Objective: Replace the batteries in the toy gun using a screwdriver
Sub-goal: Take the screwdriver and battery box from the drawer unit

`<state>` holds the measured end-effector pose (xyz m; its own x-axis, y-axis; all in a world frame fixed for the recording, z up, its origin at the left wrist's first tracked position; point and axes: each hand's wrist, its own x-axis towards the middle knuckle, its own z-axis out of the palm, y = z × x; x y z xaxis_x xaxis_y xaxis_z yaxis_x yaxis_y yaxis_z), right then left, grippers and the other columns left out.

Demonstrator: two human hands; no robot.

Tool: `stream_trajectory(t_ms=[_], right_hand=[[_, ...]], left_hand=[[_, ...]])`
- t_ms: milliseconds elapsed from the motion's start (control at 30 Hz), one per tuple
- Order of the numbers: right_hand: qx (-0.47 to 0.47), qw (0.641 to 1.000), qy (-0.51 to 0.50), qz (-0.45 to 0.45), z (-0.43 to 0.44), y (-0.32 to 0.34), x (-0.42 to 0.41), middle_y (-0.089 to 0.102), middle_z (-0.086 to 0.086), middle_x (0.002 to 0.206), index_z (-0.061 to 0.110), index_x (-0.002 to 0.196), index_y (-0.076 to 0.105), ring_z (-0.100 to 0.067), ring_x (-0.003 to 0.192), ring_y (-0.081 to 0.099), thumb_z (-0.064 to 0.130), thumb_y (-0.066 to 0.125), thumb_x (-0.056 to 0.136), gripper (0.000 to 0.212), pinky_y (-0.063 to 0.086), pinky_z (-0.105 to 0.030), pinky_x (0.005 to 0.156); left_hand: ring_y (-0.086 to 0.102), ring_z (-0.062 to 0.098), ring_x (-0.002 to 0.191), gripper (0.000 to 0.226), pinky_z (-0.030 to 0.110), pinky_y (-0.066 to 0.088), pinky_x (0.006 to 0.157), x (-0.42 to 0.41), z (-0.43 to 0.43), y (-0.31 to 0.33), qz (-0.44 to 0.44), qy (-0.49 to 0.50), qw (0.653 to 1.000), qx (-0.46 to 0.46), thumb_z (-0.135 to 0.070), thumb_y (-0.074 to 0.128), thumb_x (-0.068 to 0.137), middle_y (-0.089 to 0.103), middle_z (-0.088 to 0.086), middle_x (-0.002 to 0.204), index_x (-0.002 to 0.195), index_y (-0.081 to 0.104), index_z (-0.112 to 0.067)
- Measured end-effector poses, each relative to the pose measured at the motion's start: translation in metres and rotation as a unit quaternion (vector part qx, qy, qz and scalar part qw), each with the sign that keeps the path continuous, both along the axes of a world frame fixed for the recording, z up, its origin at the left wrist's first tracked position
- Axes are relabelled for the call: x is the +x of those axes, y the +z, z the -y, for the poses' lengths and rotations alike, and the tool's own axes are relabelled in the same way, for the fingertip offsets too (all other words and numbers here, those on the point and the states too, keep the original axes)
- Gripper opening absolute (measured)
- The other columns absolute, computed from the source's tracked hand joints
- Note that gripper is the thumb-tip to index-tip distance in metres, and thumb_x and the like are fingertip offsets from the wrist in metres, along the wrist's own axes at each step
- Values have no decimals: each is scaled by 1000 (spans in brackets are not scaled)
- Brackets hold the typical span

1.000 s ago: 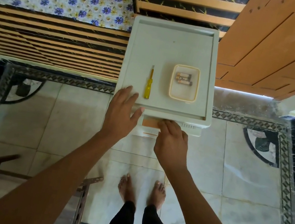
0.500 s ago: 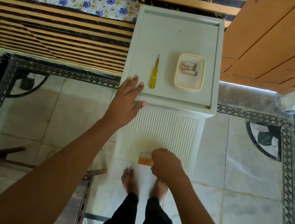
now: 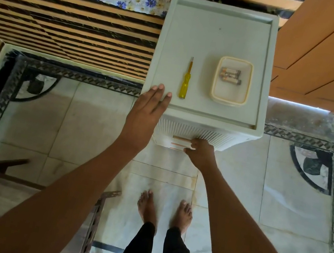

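Note:
A yellow-handled screwdriver (image 3: 185, 82) lies on top of a white plastic drawer cabinet (image 3: 211, 33). Beside it, to the right, a cream container (image 3: 214, 79) holds a few batteries (image 3: 229, 76). My left hand (image 3: 146, 109) rests flat on the cabinet's front left corner and holds nothing. My right hand (image 3: 201, 154) is curled around an orange drawer handle (image 3: 179, 144) low on the ribbed front. No toy gun is in view.
I stand barefoot (image 3: 164, 210) on a marble floor right in front of the cabinet. A wooden door (image 3: 330, 54) is to the right and striped steps (image 3: 67, 26) to the left. A dark bench (image 3: 14, 200) stands at my lower left.
My right hand left the top drawer handle and dropped to a handle low on the cabinet front. My left hand stayed on the top corner.

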<state>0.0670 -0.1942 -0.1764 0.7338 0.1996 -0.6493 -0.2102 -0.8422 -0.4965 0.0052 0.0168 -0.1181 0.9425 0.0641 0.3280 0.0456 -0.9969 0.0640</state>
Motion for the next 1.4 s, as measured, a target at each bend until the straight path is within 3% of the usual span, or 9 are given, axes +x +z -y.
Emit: stream_trajectory(t_ms=[200, 433, 567, 767, 900, 1000, 1100, 1200, 1400], right_hand=[[-3, 937, -350, -20, 45, 3, -6, 60, -23, 121, -5, 127, 49, -41, 121, 59, 20, 87, 81, 65, 55, -46, 93], [109, 923, -367, -41, 38, -3, 21, 65, -4, 124, -1, 128, 61, -29, 120, 61, 34, 97, 67, 78, 53, -37, 95], [175, 909, -371, -77, 29, -21, 20, 65, -8, 133, 3, 132, 59, -29, 115, 64, 62, 99, 34, 121, 56, -45, 102], [150, 910, -385, -39, 16, 11, 7, 71, -9, 122, 2, 126, 64, -35, 115, 67, 46, 89, 73, 73, 55, -42, 100], [163, 924, -337, 77, 19, 62, -15, 78, 1, 73, 17, 81, 73, -15, 77, 77, 31, 78, 84, 15, 57, -35, 93], [135, 915, -330, 189, 22, 114, -15, 71, 2, 61, 13, 72, 67, -12, 62, 69, 27, 73, 91, 25, 29, 2, 85], [119, 894, -338, 268, 19, 147, 4, 63, 1, 60, 9, 72, 64, -7, 57, 56, 27, 73, 92, 28, 27, 7, 76], [117, 885, -318, 318, 11, 160, 33, 64, 2, 70, 9, 90, 65, -8, 65, 60, 38, 72, 92, 29, 40, -3, 70], [40, 946, -243, 212, -10, 145, 88, 65, -14, 117, 7, 121, 58, -33, 108, 64, 54, 64, 96, 54, 56, -43, 88]], left_hand=[[25, 29, 158, 91, 43, 24, 129, -1, 0, -2, -29, 10, 999, -15, 13, 72, 85, 31, 11, 169, 163, 31, -13], [29, 29, 157, 90, 44, 24, 129, -1, 1, -5, -6, 12, 1000, -12, 13, 73, 84, 34, 12, 167, 161, 35, -11], [29, 29, 156, 95, 45, 28, 127, -1, -1, -6, -13, 11, 1000, 14, 12, 77, 81, 33, 12, 168, 162, 33, -11], [34, 33, 154, 91, 50, 33, 124, -3, 9, 10, -32, 14, 999, -39, -23, 86, 82, 37, 16, 166, 159, 40, -8], [31, 28, 156, 87, 45, 26, 128, -6, 18, 21, -29, 35, 989, -140, -57, 70, 89, 36, 14, 166, 156, 45, -7], [39, 25, 152, 70, 43, 32, 125, -1, 23, 31, -20, 66, 978, -196, -55, 63, 95, 47, 11, 161, 148, 57, -10], [59, 30, 131, 50, 49, 50, 105, 14, 27, 44, -4, 109, 973, -202, -46, 55, 101, 65, 10, 140, 132, 69, -10], [60, 33, 106, 52, 47, 50, 86, 40, 35, 63, -30, 164, 972, -165, -53, 51, 98, 64, 10, 117, 123, 68, -11], [57, 29, 111, 43, 43, 57, 83, 89, 47, 80, -109, 203, 949, -214, -39, 71, 93, 53, 10, 126, 123, 63, -9]])
